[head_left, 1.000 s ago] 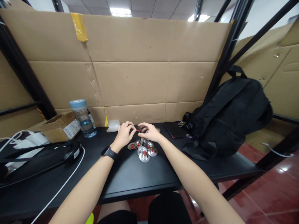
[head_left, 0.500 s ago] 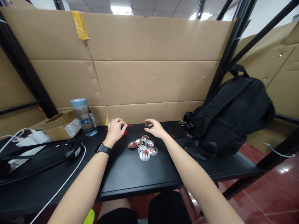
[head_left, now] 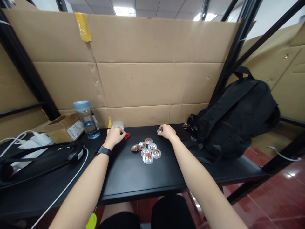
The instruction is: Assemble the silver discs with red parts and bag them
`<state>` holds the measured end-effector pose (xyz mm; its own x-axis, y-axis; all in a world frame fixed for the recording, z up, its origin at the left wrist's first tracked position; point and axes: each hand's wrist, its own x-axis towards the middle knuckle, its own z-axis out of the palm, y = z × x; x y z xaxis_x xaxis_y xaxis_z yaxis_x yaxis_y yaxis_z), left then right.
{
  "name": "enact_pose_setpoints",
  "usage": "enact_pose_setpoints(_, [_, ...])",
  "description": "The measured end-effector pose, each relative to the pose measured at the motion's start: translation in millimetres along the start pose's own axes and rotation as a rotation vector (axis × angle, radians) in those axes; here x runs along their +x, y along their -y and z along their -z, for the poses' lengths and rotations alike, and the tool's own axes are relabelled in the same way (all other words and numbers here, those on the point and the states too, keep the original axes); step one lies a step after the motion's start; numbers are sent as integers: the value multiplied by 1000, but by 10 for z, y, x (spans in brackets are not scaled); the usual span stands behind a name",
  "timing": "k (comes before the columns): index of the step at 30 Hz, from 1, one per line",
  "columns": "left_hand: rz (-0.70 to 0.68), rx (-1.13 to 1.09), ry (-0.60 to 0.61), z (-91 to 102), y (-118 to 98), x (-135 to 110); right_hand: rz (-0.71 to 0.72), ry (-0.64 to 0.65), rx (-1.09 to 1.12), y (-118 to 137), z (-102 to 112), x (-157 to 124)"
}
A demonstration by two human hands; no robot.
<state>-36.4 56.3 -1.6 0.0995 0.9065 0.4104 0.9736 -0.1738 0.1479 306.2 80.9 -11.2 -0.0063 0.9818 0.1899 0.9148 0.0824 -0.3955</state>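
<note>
A cluster of several small silver discs with red centres (head_left: 147,150) lies on the black table (head_left: 133,178) between my arms. My left hand (head_left: 115,135), with a black watch on its wrist, rests curled at the back left; its fingertips touch a small pile of red pieces (head_left: 127,136). My right hand (head_left: 167,131) is curled at the back right, its fingertips pinched on a single silver disc (head_left: 159,130) that lies apart from the cluster.
A water bottle with a blue lid (head_left: 86,119), a cardboard box (head_left: 62,128), a clear plastic bag (head_left: 117,124), white cables and a black bag (head_left: 40,156) lie to the left. A black backpack (head_left: 235,114) stands right. A cardboard wall (head_left: 152,73) closes the back.
My hands, together above the discs a second ago, have parted. The left went back-left to the red pieces; the right went back-right and down to a lone disc on the table.
</note>
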Motion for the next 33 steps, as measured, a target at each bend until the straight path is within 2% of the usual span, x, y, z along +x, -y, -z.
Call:
enact_pose_setpoints(5, [11,55,9,15,-24,-21,-41,22,-16,-11,-15,0])
enact_pose_setpoints(12, [23,56,-8,62,-53,-53,-1,-1,-41,-18,-57,-10])
enact_pose_setpoints(14, [15,30,-19,53,-51,-56,60,-19,-49,-3,-74,-9])
enact_pose_setpoints(19, [4,-3,-56,35,-73,-63,409,36,50,150,-137,-40])
enact_pose_setpoints(24, [-26,29,-69,39,-115,-64,557,139,128,376,-192,-139])
enact_pose_setpoints(27, [-49,15,-68,29,-136,-50,600,153,134,446,-212,-172])
enact_pose_setpoints(33, [-77,-62,-63,-6,-205,-26,579,149,104,462,-242,-172])
